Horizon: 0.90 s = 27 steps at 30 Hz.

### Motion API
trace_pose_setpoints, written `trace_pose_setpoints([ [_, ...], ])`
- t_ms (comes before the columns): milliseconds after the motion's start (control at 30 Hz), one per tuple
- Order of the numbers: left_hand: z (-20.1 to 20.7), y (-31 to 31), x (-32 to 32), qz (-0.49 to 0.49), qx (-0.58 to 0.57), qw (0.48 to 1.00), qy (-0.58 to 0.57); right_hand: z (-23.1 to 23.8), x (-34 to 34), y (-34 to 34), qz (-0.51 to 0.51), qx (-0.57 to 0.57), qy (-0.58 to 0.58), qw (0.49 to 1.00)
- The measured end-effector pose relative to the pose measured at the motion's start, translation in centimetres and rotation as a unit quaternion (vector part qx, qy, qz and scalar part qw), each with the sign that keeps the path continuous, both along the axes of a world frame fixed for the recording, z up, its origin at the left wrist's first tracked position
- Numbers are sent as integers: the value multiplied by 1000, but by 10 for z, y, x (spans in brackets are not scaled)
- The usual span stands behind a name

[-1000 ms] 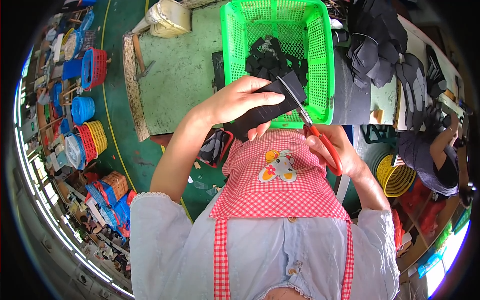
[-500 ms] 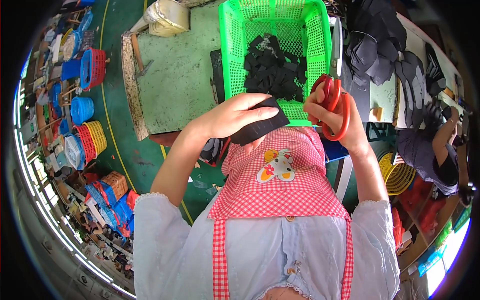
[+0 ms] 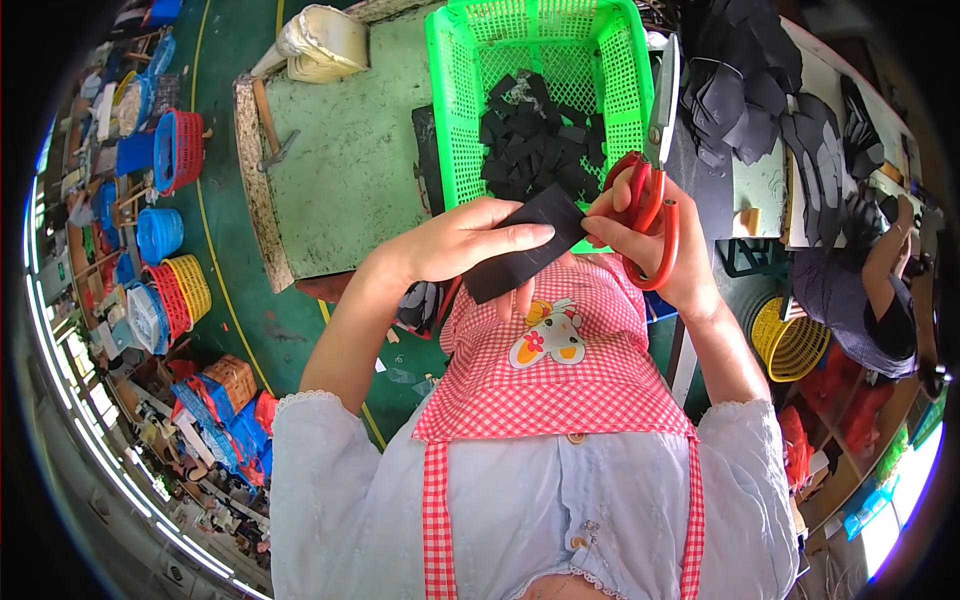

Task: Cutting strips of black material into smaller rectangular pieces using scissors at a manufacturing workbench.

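Note:
My left hand (image 3: 455, 240) is closed on a flat black rectangular piece (image 3: 522, 250), its thumb lying on top and fingertips showing beneath. Red-handled scissors (image 3: 655, 190) hang in my right hand (image 3: 660, 245), blades pointing away from me. The thumb and fingertips of that hand are at the right corner of the black piece and appear to pinch it. Just beyond both hands stands a green plastic basket (image 3: 442, 120) with many small black cut pieces (image 3: 535, 140) in it.
The basket stands on a worn green table (image 3: 350, 170), where a hammer (image 3: 272, 135) lies at the left. Stacks of black sheets (image 3: 740, 90) lie to the right. Another person (image 3: 860, 290) works at far right, near a yellow basket (image 3: 790, 340). Coloured baskets (image 3: 180, 150) line the left.
My right hand has moved left with the scissors, its fingertips now at the black piece's corner. The black piece has turned flatter, showing more of its top face.

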<state>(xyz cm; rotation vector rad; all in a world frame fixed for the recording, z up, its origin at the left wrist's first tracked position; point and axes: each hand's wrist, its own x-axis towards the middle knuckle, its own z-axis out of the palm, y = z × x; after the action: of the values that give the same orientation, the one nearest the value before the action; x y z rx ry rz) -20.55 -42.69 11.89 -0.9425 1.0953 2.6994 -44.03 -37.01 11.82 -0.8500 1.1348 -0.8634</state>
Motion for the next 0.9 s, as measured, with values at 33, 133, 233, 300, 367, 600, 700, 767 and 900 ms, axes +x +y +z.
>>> trace_pose_setpoints([
  [33, -1, 0, -1, 7, -38, 999, -6, -1, 1, 1, -15, -13, 17, 1000],
  [133, -8, 5, -3, 17, -100, 995, -17, -2, 3, 8, -41, -36, 38, 998],
  [233, -13, 10, -3, 29, -225, 974, -13, -1, 3, 11, -49, -54, 55, 996],
  [300, -9, 9, -4, 14, -217, 976, -26, 0, 3, 13, -47, -64, 69, 994],
  [367, -3, 8, -8, 14, -209, 977, -33, 0, 2, 13, -48, -62, 91, 993],
  [600, 1, -1, -12, 20, -239, 970, -46, -5, -2, 2, -58, -16, 23, 998],
  [700, -2, -1, -8, 47, -251, 966, -42, -4, 9, 3, -84, -79, 74, 991],
  [767, -7, 0, -3, 17, -319, 946, -49, 3, 12, 6, -59, -45, 158, 985],
  [900, -24, 8, 3, 56, -448, 892, -32, -8, 16, 5, -49, -57, 153, 985],
])
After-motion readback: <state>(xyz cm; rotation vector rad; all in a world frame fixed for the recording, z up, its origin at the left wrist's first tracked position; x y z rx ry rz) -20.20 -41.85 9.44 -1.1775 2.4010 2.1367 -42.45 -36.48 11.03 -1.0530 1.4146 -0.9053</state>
